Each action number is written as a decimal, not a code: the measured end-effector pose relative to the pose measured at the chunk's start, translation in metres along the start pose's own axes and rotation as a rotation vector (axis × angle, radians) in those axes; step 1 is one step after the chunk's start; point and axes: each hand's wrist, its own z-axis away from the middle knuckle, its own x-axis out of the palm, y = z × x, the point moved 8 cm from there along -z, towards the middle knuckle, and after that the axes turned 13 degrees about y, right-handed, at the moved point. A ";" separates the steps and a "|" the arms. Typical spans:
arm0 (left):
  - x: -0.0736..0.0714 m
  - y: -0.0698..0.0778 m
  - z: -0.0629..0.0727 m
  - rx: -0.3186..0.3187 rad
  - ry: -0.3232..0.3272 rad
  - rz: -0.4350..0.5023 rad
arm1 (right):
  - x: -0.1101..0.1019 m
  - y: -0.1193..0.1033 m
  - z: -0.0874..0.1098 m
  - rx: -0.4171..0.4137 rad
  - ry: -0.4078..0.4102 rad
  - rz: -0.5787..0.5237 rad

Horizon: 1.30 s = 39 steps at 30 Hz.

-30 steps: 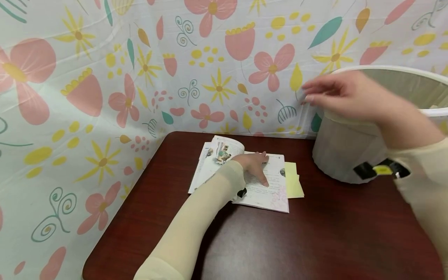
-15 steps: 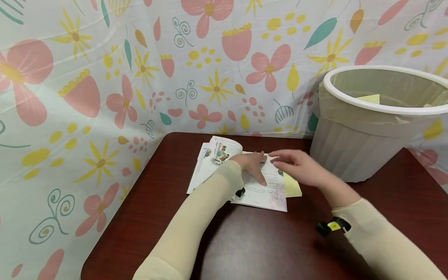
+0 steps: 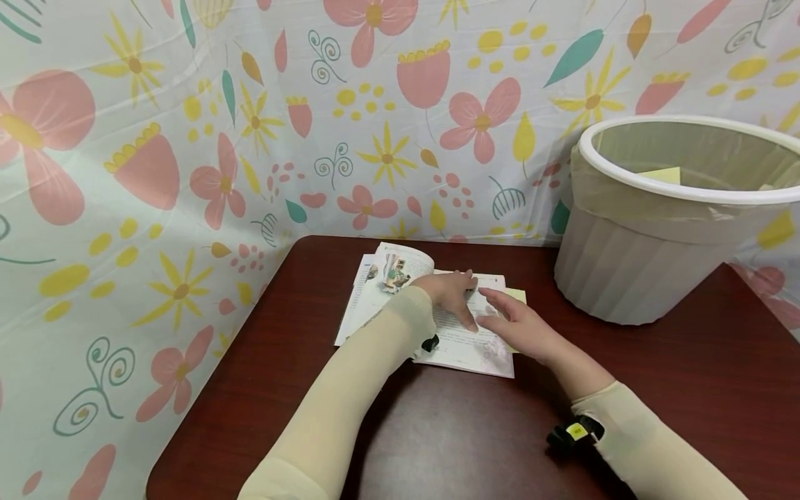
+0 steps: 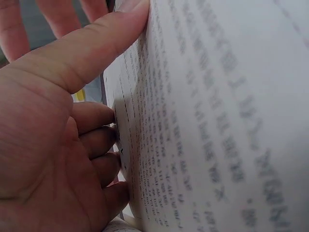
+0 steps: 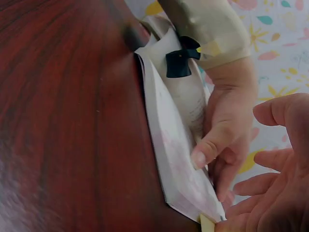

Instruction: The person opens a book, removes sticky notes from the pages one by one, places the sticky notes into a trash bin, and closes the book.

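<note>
An open book (image 3: pixel 470 353) with printed text and a coloured picture on a curled left page lies on the table. My left hand (image 3: pixel 446 292) rests on its right page, thumb and fingers spread; the left wrist view has the thumb and fingertips against the printed page (image 4: pixel 193 121). Over the book's right side hovers my right hand (image 3: pixel 521 328), fingers loosely bent with nothing between them. Yellow paper (image 3: pixel 518 295) sticks out past the book's right edge, partly behind the right hand. In the right wrist view, a yellow edge (image 5: pixel 206 223) shows at the book's corner.
A grey lined bin (image 3: pixel 615 260) with a white rim stands at the back right, yellow paper (image 3: pixel 664 175) showing inside it. A flower-patterned cloth (image 3: pixel 387 201) hangs behind the dark red table (image 3: pixel 475 430).
My right hand has come from in front of the bin, down and left to the book's right side. My left hand has stayed on the page.
</note>
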 end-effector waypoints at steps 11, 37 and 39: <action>0.001 -0.001 -0.001 -0.010 0.011 -0.020 | -0.005 0.009 -0.001 0.093 0.055 -0.170; 0.002 -0.003 -0.006 -0.011 -0.015 -0.042 | -0.031 0.044 -0.008 0.418 0.112 -0.751; 0.003 -0.003 -0.006 -0.014 -0.018 -0.046 | -0.028 0.045 -0.008 0.417 0.094 -0.738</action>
